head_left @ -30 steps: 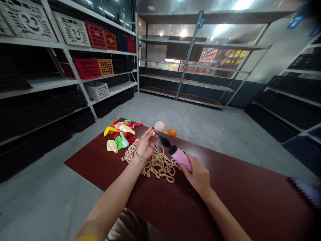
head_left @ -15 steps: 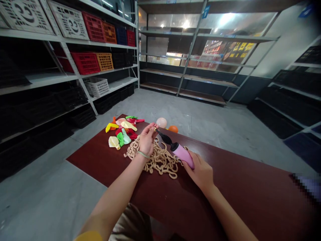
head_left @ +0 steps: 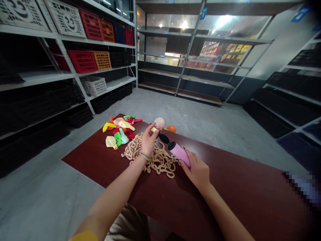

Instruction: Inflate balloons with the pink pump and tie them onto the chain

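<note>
My right hand [head_left: 199, 171] is wrapped round the pink barrel of a balloon pump [head_left: 181, 154], whose black nozzle end points up and to the left. At that nozzle, the fingertips of my left hand [head_left: 148, 144] pinch a small pale yellow balloon [head_left: 153, 129]. The fingers hide how far its neck is on the nozzle. Beneath my left wrist lies a tangled heap of beige chain-like loops [head_left: 163, 164]. Left of the heap are several limp balloons, among them a cream balloon [head_left: 111, 142] and a green balloon [head_left: 118, 138].
The dark red table [head_left: 225, 187] runs off to the right. Beyond its far edge sit an inflated pale pink balloon [head_left: 159, 122] and an orange balloon [head_left: 171, 128]. Shelving with crates [head_left: 82, 61] stands at left, a metal rack [head_left: 187, 60] at the back. A pixelated patch covers the right edge.
More of the pale yellow balloon now shows between my left fingers at the nozzle. My right hand keeps its hold on the pump. The whole view has shifted slightly.
</note>
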Action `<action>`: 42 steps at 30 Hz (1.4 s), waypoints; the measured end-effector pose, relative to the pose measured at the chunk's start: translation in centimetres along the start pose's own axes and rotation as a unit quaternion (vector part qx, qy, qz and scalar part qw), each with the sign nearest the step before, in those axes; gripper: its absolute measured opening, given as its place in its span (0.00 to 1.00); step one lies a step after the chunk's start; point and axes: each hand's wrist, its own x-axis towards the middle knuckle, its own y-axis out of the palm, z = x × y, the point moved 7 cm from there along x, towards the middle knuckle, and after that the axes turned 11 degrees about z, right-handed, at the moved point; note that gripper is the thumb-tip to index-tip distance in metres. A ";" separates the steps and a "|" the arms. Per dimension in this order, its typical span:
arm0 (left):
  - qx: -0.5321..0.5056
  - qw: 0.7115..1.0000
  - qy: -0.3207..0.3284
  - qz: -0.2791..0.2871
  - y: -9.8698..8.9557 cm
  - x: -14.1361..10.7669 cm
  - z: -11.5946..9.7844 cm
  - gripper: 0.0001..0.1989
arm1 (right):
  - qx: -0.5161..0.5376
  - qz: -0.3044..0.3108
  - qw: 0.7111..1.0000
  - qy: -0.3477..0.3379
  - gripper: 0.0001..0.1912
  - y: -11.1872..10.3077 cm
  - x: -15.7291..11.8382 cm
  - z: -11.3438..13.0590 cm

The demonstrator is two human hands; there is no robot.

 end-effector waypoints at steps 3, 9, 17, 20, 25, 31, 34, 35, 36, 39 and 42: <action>0.009 1.000 0.003 0.013 0.5 -0.2 0.2 0.33 | 0.001 0.000 1.000 0.000 0.25 -0.1 0.0 0.0; 0.001 0.998 -0.024 0.061 1.6 -0.6 0.9 0.47 | -0.002 0.003 1.000 0.014 0.25 0.0 0.1 0.2; -0.010 1.000 0.026 -0.003 1.4 -1.4 0.9 0.40 | 0.045 0.021 0.996 0.068 0.23 0.7 0.5 -0.4; -0.020 1.000 0.009 -0.020 0.9 -1.3 1.7 0.22 | 0.059 0.021 0.996 0.067 0.24 0.6 0.4 -0.5; -0.052 0.998 -0.023 0.005 1.6 -0.9 1.5 0.18 | 0.073 0.029 0.997 0.024 0.25 0.8 0.4 0.1; -0.107 0.994 0.015 -0.026 4.6 -1.2 0.0 0.18 | 0.066 0.060 0.995 0.051 0.32 1.7 0.5 -0.1; -0.108 0.994 0.012 -0.020 6.8 -1.2 0.0 0.20 | 0.073 0.055 0.993 0.081 0.32 1.8 0.4 -0.6; -0.105 0.994 0.011 -0.021 7.4 -1.2 0.0 0.20 | 0.076 0.051 0.992 0.087 0.31 1.9 0.3 -0.7; -0.103 0.994 0.013 -0.023 7.9 -1.2 0.1 0.20 | 0.077 0.045 0.992 0.091 0.30 1.9 0.3 -0.9; -0.091 0.995 0.022 -0.028 8.7 -1.5 0.5 0.19 | 0.080 0.034 0.991 0.100 0.28 2.1 0.1 -1.1; -0.073 0.996 0.030 -0.046 8.5 -1.1 0.1 0.19 | 0.085 0.029 0.991 0.096 0.27 2.3 0.0 -1.1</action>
